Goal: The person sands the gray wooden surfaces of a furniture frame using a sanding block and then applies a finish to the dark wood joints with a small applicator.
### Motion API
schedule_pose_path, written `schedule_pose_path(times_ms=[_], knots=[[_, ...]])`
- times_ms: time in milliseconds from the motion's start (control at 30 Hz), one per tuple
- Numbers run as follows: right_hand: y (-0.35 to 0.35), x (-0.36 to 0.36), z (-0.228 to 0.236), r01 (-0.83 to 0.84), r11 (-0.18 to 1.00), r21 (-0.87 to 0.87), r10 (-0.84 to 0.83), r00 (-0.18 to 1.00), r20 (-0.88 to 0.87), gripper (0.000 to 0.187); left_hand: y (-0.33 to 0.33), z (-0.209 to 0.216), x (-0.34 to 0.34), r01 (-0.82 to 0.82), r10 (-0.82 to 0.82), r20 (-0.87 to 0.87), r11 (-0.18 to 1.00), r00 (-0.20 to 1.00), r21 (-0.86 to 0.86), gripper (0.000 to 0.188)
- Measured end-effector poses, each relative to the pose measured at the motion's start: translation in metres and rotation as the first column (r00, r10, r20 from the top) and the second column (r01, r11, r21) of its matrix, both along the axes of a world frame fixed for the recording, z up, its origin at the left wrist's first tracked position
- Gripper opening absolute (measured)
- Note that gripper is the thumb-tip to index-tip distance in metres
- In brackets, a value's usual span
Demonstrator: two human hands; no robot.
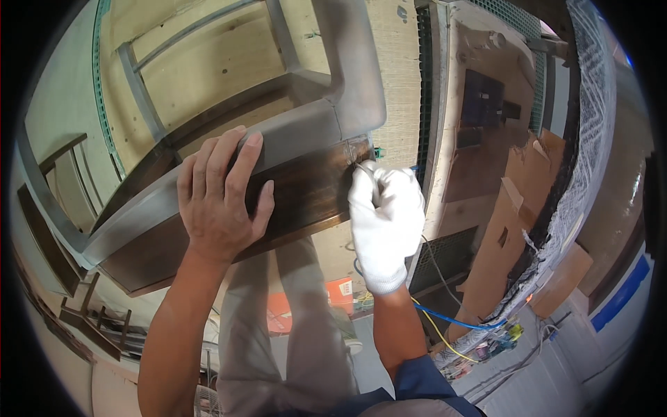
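Observation:
A wooden chair frame point(288, 132) with a greyish finish lies tipped in front of me, its brown inner face point(299, 201) toward me. My bare left hand point(226, 184) rests on its long rail, fingers stretched over the upper edge and thumb apart on the brown face. At the rail's right end, my right hand point(389, 198) in a white glove is closed, its fingertips pinched against the corner joint point(358, 151). A thin dark bit shows at those fingertips, too small to name.
Under the frame is a pale board point(399, 90). Torn cardboard point(507, 236) and a plastic-wrapped edge point(566, 201) stand to the right. Blue and yellow hoses point(451, 321) run near my right forearm. More wooden frames point(94, 320) stand at left; an orange box point(280, 313) lies by my legs.

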State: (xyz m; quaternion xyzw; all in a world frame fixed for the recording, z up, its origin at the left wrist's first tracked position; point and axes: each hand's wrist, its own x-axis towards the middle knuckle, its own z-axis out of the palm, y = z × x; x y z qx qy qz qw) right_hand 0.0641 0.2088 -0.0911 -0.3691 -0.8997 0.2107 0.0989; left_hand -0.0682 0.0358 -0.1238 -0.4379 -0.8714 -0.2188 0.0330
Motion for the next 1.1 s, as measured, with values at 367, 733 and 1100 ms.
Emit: schedule_pose_path(times_ms=[367, 733, 1100], knots=[[-0.058, 0.041, 0.051, 0.056, 0.422, -0.905, -0.481, 0.860, -0.171, 0.038, 0.012, 0.063, 0.053, -0.222, -0.086, 0.936, 0.960, 0.340, 0.169, 0.013], [-0.070, 0.074, 0.042, -0.036, 0.240, -0.970, -0.503, 0.850, -0.157, 0.030, -0.022, 0.072, 0.037, -0.556, -0.099, 0.982, 0.831, -0.163, -0.008, 0.030], [-0.021, -0.007, 0.011, -0.065, 0.071, -0.995, -0.142, 0.987, -0.074, 0.037, -0.013, 0.031, -0.003, 0.508, -0.521, 0.070, 0.848, 0.850, 0.149, 0.040]])
